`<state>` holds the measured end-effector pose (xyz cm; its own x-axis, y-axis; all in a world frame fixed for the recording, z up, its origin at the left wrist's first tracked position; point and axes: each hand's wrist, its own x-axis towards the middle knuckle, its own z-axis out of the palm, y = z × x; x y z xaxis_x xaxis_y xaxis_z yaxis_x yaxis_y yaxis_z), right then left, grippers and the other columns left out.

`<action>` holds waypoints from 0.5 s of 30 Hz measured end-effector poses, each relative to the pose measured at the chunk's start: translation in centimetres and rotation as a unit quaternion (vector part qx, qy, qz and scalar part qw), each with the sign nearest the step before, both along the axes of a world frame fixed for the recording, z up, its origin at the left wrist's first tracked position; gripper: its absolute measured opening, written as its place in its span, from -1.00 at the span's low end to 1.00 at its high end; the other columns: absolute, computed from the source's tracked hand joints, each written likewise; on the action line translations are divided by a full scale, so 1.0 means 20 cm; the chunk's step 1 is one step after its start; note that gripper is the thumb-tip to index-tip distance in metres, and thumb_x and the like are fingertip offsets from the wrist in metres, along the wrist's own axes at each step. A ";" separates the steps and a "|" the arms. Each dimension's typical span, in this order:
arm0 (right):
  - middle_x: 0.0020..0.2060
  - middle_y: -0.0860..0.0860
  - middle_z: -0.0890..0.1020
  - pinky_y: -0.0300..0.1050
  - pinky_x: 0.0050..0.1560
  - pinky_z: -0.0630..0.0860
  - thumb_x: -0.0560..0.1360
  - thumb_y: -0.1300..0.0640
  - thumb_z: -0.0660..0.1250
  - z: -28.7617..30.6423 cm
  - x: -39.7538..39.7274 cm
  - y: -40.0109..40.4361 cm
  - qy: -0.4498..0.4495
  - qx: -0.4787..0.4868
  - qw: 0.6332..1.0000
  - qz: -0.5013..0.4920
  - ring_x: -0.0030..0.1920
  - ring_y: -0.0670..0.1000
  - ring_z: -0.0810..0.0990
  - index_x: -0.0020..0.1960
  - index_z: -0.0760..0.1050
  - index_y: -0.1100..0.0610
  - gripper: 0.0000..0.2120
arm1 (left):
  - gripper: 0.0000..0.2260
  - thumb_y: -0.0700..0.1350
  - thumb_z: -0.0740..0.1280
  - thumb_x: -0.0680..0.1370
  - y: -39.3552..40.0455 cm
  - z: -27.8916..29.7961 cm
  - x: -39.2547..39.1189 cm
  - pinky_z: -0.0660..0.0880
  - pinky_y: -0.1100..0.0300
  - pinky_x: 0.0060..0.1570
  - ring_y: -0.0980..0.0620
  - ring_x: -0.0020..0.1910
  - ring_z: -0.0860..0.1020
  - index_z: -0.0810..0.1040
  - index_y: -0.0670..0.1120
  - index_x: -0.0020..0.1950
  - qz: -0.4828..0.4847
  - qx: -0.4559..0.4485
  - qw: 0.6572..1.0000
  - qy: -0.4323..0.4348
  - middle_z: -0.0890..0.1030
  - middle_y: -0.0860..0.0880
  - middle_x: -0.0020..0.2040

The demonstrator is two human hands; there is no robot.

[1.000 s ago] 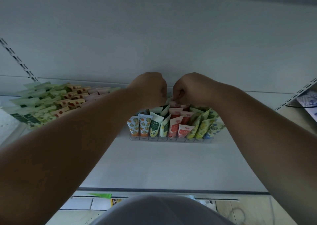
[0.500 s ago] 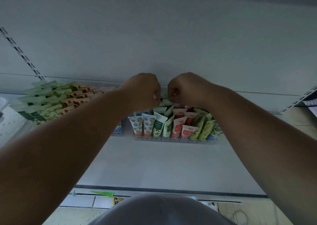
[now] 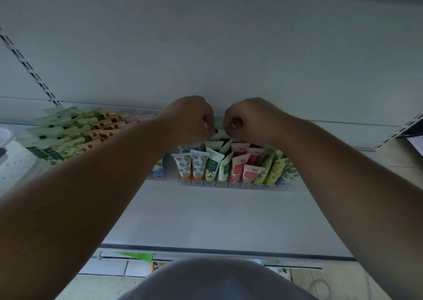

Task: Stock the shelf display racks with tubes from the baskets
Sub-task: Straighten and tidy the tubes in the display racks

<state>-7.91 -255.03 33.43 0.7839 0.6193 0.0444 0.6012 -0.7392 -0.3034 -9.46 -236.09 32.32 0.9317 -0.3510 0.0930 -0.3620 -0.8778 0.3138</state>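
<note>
Setting: retail shop aisle. Evidence: white gondola shelf (image 3: 224, 219) with slotted upright standards (image 3: 32, 70) on the back panel; clear display rack (image 3: 231, 183) holding printed tubes (image 3: 198, 165) in ordered rows; second rack of tubes (image 3: 68, 135) to the left; price-label strip (image 3: 206, 251) along the shelf's front edge.

- White shelf (image 3: 206, 219), flat board, pale back panel behind it; slotted uprights at far left and far right.
- Clear display rack (image 3: 231, 183) sits on the shelf right of centre, toward the back; tubes (image 3: 215, 167) stand upright in its lanes: orange-print, green-and-white, red-pink, yellow-green, left to right.
- Second rack (image 3: 158, 176) just beside it on the left, mostly hidden behind a forearm.
- Farther left, a dense block of tubes (image 3: 68, 137), green then red-marked, leaning back in rows.
- Pale perforated container (image 3: 13, 162) at the left edge.
</note>
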 end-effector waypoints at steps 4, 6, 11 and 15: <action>-0.41 -0.17 0.50 -0.32 -0.37 0.31 0.40 0.18 0.43 0.01 -0.06 -0.02 0.063 -0.009 0.998 0.010 -0.39 -0.29 0.47 -0.12 0.65 0.02 -0.90 | -0.96 0.01 0.43 0.42 0.04 0.01 -0.05 0.33 0.24 -0.07 0.09 -0.07 0.47 0.60 0.09 -0.16 -0.052 0.007 0.998 -0.023 0.43 0.12 -0.12; -0.39 -0.15 0.52 -0.32 -0.36 0.34 0.39 0.18 0.44 0.00 -0.06 -0.03 0.068 -0.013 0.998 0.003 -0.40 -0.26 0.47 -0.15 0.63 0.02 -0.92 | -0.97 -0.01 0.43 0.43 0.04 0.01 -0.06 0.37 0.22 -0.05 0.04 -0.06 0.50 0.63 0.07 -0.17 -0.069 0.026 0.997 -0.031 0.45 0.09 -0.11; -0.37 -0.18 0.49 -0.26 -0.32 0.35 0.40 0.19 0.44 -0.01 -0.06 0.00 0.066 -0.025 0.997 -0.019 -0.35 -0.23 0.43 -0.23 0.54 0.00 -0.87 | -0.92 -0.04 0.39 0.43 0.00 0.00 -0.05 0.45 0.14 -0.05 -0.01 -0.08 0.54 0.66 0.01 -0.23 -0.070 0.053 0.996 -0.035 0.52 0.03 -0.10; -0.36 -0.17 0.48 -0.24 -0.31 0.33 0.41 0.21 0.43 -0.01 -0.06 0.02 0.059 -0.038 0.997 -0.026 -0.34 -0.19 0.43 -0.24 0.52 0.00 -0.85 | -0.88 -0.05 0.35 0.40 -0.03 -0.02 -0.04 0.50 0.04 -0.06 -0.05 -0.11 0.54 0.63 -0.05 -0.27 -0.053 0.059 0.997 -0.022 0.54 -0.03 -0.13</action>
<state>-9.14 -254.60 33.26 0.8125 0.5752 -0.0949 0.5244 -0.7922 -0.3120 -10.29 -236.60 31.92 0.8844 -0.4589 0.0851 -0.4665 -0.8631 0.1935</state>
